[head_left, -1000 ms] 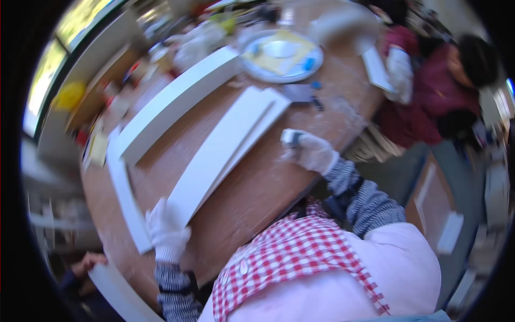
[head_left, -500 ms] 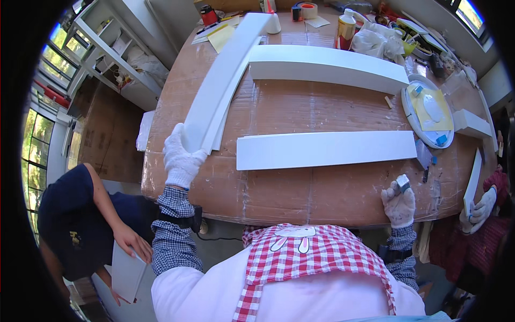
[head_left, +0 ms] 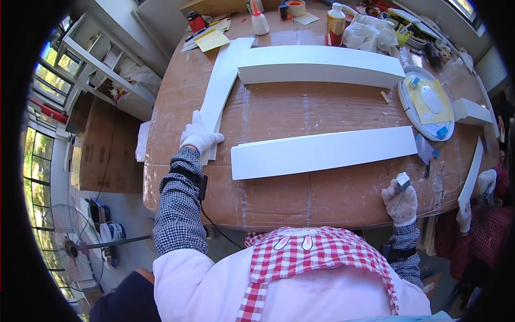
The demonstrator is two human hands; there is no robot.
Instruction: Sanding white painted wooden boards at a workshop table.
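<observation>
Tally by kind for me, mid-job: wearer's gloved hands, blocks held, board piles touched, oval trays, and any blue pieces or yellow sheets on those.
Gloved hands: 2 (left hand, right hand)
Small block held: 1
White board pile touched: 1
Oval tray: 1
Blue pieces on tray: 2
Yellow sheet on tray: 1
Total: 8

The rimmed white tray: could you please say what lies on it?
On the tray: a yellow sheet bearing a white patch, and blue pieces; what the sheet covers is hidden.
</observation>
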